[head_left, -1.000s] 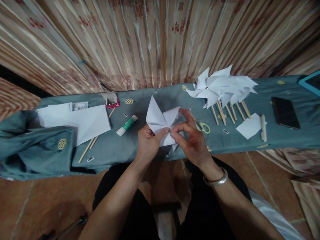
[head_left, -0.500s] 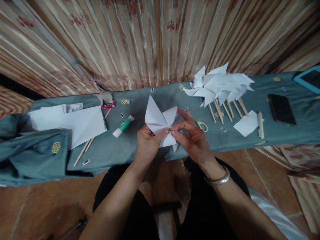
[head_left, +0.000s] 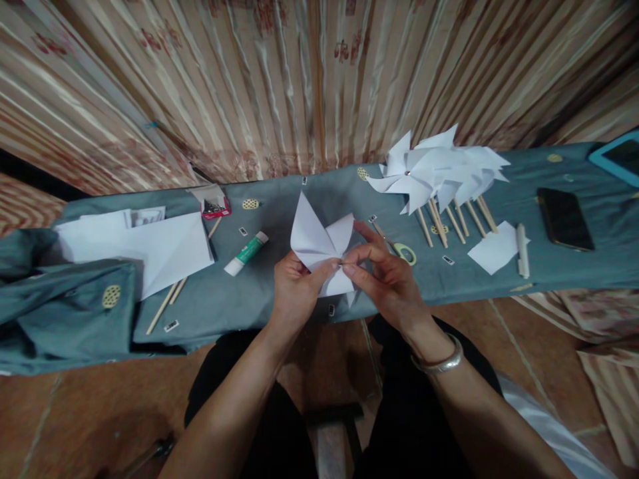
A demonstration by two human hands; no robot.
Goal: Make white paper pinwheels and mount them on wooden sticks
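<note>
A white paper pinwheel (head_left: 312,229) with curled blades is held above the cloth in front of me. My left hand (head_left: 298,289) is closed on its left side, the thumb pressed near the centre. At that centre, my right hand (head_left: 387,276) pinches a tiny metallic thumbtack (head_left: 341,262) between thumb and forefinger; most of it is hidden by the fingertips. The lower blades are partly covered by both hands. Just beyond my right hand lie scissors (head_left: 405,253) with a pale green handle.
Several pinwheels (head_left: 419,163) on wooden sticks lie at right, near a paper square (head_left: 492,251), a white pen (head_left: 522,251) and a phone (head_left: 566,218). To the left are a glue stick (head_left: 246,253), a small red box (head_left: 215,203), sticks (head_left: 160,311) and paper sheets (head_left: 170,249).
Both hands keep the same grip at the pinwheel's centre. The view has shifted very slightly; otherwise little differs.
</note>
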